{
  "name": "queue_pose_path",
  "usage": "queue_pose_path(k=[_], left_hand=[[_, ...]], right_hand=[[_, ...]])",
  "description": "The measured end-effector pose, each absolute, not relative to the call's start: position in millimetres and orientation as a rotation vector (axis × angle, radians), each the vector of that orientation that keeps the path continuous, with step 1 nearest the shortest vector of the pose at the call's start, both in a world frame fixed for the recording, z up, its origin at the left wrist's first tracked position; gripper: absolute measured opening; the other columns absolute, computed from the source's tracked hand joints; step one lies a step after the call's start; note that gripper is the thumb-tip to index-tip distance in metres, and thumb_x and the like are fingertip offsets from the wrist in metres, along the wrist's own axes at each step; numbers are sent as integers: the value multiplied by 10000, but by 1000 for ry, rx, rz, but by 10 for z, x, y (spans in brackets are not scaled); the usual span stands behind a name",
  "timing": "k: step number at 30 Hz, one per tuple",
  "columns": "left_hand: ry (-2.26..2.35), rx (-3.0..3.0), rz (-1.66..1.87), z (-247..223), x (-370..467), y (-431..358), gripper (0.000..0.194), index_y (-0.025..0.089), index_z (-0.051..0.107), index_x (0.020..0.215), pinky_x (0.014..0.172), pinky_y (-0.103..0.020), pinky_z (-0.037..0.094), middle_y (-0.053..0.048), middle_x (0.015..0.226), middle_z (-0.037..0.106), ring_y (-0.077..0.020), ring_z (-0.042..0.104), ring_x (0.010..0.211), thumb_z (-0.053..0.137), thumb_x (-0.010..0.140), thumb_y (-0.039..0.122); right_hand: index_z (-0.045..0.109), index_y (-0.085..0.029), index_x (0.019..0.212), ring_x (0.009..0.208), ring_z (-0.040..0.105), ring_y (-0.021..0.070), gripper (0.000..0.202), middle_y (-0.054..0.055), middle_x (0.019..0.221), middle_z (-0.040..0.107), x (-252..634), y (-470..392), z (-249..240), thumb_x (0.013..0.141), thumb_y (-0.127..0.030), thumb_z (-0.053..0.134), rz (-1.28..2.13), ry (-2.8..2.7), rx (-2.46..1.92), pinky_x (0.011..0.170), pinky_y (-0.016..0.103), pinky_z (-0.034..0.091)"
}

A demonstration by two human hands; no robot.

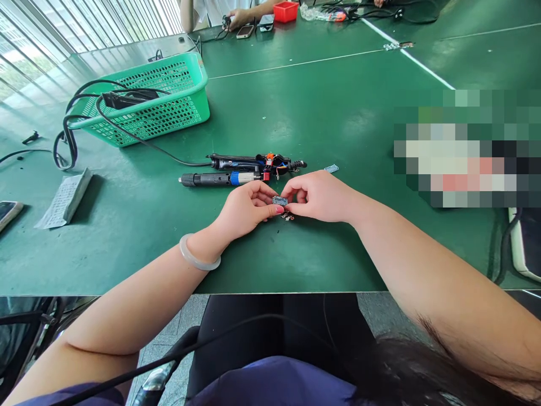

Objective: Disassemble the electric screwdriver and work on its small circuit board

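Between the fingertips of my two hands is a small greyish-blue plate with cut-outs (279,201). My left hand (247,210), with a pale bangle (198,258) at the wrist, pinches its left side. My right hand (319,194) grips its right end between thumb and forefinger. Several tiny metal parts (288,216) lie on the table just below. Right behind my hands rests an opened black handheld tool (236,162) with exposed wiring. Alongside it lies an electric screwdriver (207,179) with a blue band. A second small plate (332,168) lies behind my right hand.
A green basket (164,121) with black cables stands at the back left of the green table (321,124). A folded paper (67,197) and a phone (9,212) lie left. Across the table, a person's hand (240,18) is near a red bin (285,11). One right-hand area is blurred.
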State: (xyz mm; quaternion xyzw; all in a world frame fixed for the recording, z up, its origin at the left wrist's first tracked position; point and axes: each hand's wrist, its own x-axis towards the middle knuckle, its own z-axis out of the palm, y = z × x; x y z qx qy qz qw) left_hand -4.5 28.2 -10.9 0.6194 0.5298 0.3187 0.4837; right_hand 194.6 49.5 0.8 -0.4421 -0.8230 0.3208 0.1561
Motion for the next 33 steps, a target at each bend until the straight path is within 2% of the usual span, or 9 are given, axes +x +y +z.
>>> queue_pose_path(k=[3, 5, 6, 8, 10, 13, 24, 29, 33], left_hand=[[1445, 1875, 948, -40, -118, 310, 300, 182, 638, 936, 735, -332, 530, -31, 849, 690, -155, 621, 741, 768, 704, 319], [1513, 2178, 1012, 55, -175, 366, 356, 201, 631, 1036, 892, -396, 512, -69, 1072, 686, -219, 625, 974, 746, 714, 303], [1513, 2327, 977, 110, -202, 404, 452, 208, 605, 1124, 998, -444, 463, -90, 1219, 640, -261, 575, 1134, 745, 702, 285], [1470, 2537, 762, 216, -249, 494, 714, 218, 484, 1319, 1144, -535, 305, -120, 1459, 467, -337, 375, 1376, 750, 658, 267], [1472, 2593, 481, 296, -284, 588, 887, 218, 333, 1441, 1185, -610, 156, -127, 1557, 327, -389, 175, 1471, 724, 646, 247], [1508, 2591, 174, 349, -318, 712, 924, 208, 241, 1484, 1167, -677, 26, -131, 1559, 307, -424, 63, 1486, 656, 659, 220], [1549, 2622, -56, 292, -382, 935, 816, 238, 305, 1432, 1093, -772, -28, -142, 1404, 462, -404, 307, 1384, 565, 659, 232], [1560, 2580, -26, 350, -391, 935, 752, 264, 360, 1383, 1102, -755, 22, -115, 1319, 555, -353, 512, 1230, 559, 660, 223], [1549, 2660, 6, 327, -405, 919, 675, 269, 443, 1320, 1122, -720, 74, -102, 1280, 594, -344, 535, 1187, 566, 658, 217]], right_hand=[[700, -192, 864, 590, 503, 109, 200, -2, 687, 622, 1995, 516, 11, 754, -349, 645, 922, -2397, -1321, 590, 280, 358], [692, -194, 864, 615, 521, 113, 191, 7, 743, 647, 2023, 528, 11, 754, -344, 648, 947, -2415, -1347, 589, 281, 378], [687, -195, 866, 621, 527, 113, 188, 8, 763, 656, 2032, 532, 12, 755, -340, 649, 958, -2420, -1352, 591, 280, 389], [683, -195, 867, 624, 533, 110, 179, 7, 775, 662, 2041, 537, 17, 758, -332, 646, 970, -2431, -1347, 596, 280, 407], [683, -195, 870, 624, 537, 109, 173, 5, 774, 663, 2040, 539, 23, 761, -324, 643, 977, -2441, -1341, 602, 281, 416], [685, -197, 880, 628, 546, 111, 177, 9, 784, 667, 2037, 545, 22, 756, -319, 649, 993, -2444, -1342, 607, 286, 419], [687, -194, 873, 598, 542, 99, 171, -2, 750, 658, 2044, 547, 36, 759, -313, 642, 992, -2455, -1345, 593, 273, 419], [683, -189, 901, 611, 546, 105, 199, 6, 772, 663, 2059, 551, 21, 755, -318, 644, 992, -2447, -1339, 599, 278, 421], [680, -189, 893, 605, 540, 105, 198, 8, 768, 659, 2065, 553, 14, 756, -326, 639, 1006, -2449, -1341, 598, 280, 412]])
